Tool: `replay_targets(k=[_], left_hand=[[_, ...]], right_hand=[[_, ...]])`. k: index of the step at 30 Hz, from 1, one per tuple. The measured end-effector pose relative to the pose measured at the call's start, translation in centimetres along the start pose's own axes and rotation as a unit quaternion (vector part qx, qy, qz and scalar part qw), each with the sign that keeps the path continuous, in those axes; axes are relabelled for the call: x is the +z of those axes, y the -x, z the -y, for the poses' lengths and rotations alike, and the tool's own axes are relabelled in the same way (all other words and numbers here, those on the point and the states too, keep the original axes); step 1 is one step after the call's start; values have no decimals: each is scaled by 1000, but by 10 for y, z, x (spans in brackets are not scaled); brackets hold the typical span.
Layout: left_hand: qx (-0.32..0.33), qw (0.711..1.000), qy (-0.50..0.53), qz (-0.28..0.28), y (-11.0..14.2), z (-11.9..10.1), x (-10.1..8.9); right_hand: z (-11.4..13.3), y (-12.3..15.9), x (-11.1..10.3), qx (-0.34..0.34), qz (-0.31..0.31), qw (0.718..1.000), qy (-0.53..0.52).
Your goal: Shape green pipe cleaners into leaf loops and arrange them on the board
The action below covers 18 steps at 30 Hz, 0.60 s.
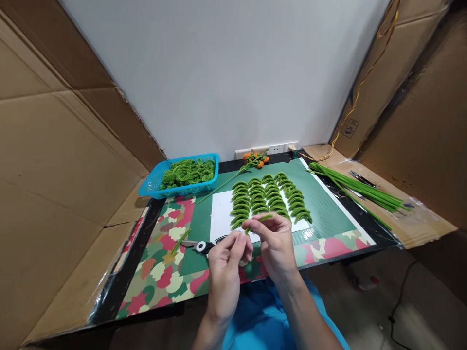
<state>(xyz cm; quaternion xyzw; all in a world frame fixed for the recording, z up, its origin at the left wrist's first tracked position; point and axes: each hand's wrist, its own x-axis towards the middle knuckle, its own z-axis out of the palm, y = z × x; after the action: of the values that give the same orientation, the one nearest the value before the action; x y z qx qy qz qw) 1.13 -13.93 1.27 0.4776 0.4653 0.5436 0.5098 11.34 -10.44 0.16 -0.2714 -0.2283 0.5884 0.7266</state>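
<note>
A short green pipe cleaner (265, 217) is pinched between my two hands above the table's front edge. My left hand (228, 262) grips its lower end between thumb and forefinger. Fingertips of my right hand (276, 240) close on it a little higher, and its free end curves to the right. Just behind my hands, curved green pipe-cleaner pieces (258, 198) lie in several neat columns on a white sheet (221, 209). Scissors (200, 246) with dark handles rest left of my left hand, partly hidden by it, beside a few loose green pieces (180, 241).
A blue basket (155, 182) of green looped pieces stands at the back left. An orange flower with a green stem (233, 177) lies near the wall sockets (276, 149). Long green pipe cleaners (361, 187) and small snips (361, 179) lie at right. Cardboard walls (419, 116) flank the table.
</note>
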Motion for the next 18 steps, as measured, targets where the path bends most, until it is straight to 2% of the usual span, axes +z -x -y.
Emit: replay_targets(k=[3, 8, 10, 14, 16, 18], left_hand=[[-10, 1000, 6, 1, 0, 1, 2], [-26, 997, 63, -19, 0, 2, 3], [-40, 994, 100, -21, -1, 2, 4], [-72, 987, 140, -8, -1, -2, 6], [-81, 987, 138, -2, -1, -4, 7], [-84, 988, 131, 1, 0, -3, 8]], right_hand=[[0, -4, -5, -23, -40, 999, 0], [10, -19, -30, -35, -114, 992, -38], [16, -22, -36, -16, -78, 996, -32], [18, -18, -34, 29, 89, 995, 46], [14, -14, -28, 32, 104, 992, 58], [9, -11, -23, 24, 80, 996, 43]])
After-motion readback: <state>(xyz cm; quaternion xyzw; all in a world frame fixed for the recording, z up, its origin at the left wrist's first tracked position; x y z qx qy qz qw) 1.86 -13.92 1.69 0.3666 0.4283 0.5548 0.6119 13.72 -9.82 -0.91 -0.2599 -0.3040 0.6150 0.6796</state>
